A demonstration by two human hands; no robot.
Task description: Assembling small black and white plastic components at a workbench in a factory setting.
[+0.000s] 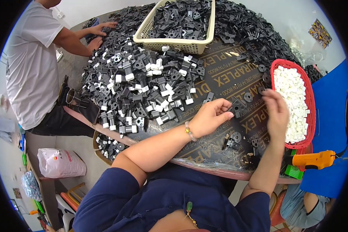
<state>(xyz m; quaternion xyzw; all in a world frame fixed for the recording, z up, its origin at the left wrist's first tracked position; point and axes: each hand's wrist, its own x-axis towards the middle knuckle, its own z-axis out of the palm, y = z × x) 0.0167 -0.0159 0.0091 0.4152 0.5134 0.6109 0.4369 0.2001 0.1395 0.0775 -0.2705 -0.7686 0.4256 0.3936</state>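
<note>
My left hand (212, 118) pinches a black plastic bracket (237, 108) with holes between thumb and fingers, just above the dark printed board. To its right, my right hand (276, 112) is raised beside the red basket (273, 79), its fingertips next to a small black disc (261, 90). Motion smears those fingers, so their grip is unclear. Another black disc (248, 97) lies between the hands. Nearer to me rest a grey disc (236, 137) and a few small black parts. White plastic pieces (292, 102) fill the red basket.
A heap of black parts with white caps (143, 85) spreads left of my hands. Behind it stands a cream basket (143, 34) full of black parts. Another person (34, 65) reaches into the pile at left. An orange power screwdriver (313, 159) lies right, by a blue panel (330, 127).
</note>
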